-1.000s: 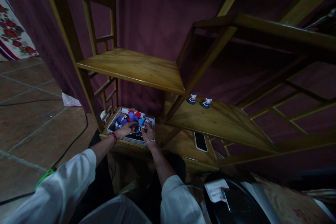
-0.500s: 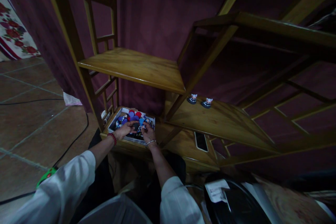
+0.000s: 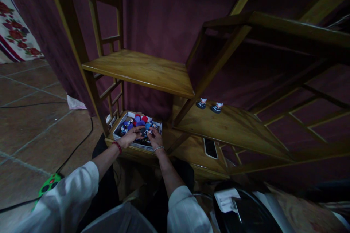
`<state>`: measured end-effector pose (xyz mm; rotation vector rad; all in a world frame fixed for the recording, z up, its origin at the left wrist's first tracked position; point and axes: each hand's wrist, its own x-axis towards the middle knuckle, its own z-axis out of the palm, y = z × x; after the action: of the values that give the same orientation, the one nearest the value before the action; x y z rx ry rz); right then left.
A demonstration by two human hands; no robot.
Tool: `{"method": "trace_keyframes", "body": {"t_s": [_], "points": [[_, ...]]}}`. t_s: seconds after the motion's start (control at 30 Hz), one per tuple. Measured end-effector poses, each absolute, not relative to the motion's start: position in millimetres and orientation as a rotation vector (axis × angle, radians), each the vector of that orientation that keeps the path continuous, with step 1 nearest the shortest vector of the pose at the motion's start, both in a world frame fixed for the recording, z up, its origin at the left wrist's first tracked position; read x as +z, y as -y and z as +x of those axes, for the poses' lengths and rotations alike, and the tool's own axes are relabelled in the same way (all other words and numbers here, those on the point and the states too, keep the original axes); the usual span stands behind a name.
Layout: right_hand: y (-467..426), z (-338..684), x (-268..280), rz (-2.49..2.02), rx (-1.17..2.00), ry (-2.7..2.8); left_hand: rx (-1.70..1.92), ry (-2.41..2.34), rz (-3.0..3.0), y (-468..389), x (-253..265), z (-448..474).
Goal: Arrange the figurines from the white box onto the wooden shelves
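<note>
A white-rimmed box [image 3: 118, 129] on the low wooden shelf holds several small figurines in blue, purple, red and black. Over its front part, both hands close in on a small figurine with a dark round base [image 3: 144, 131]. My left hand [image 3: 131, 137] has its fingers on the base from the left. From the right, my right hand [image 3: 155, 138] pinches the figurine's light-coloured part. The fingers partly cover it, so its details are hard to make out. Two similar white figurines with dark bases [image 3: 201, 103] [image 3: 217, 107] stand upright on the shelf at right.
A wooden shelf board [image 3: 136, 66] juts out above the box, with slanted posts [image 3: 213, 71] to its right. A phone [image 3: 210, 148] lies on the lower board. At lower right is a black rounded object [image 3: 251, 211]; a green power strip [image 3: 50, 184] is on the floor.
The dark-based figurine has tilted slightly between my hands and shows more clearly. My hands stay over the box, and the view has shifted a little.
</note>
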<state>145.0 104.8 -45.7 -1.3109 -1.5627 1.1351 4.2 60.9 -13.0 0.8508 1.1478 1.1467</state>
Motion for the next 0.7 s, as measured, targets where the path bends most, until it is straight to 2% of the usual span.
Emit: {"method": "trace_keyframes", "body": {"t_s": [0.33,0.7], "points": [[-108.4,144.1,-54.6,-1.24,1.245,1.446,1.13,-1.113,0.841,-59.8,-13.3,2.3],[-107.2,145.6,-56.6,-1.274,1.18,1.525,1.123,-1.086,0.787,-60.5,-18.2,0.0]]}}
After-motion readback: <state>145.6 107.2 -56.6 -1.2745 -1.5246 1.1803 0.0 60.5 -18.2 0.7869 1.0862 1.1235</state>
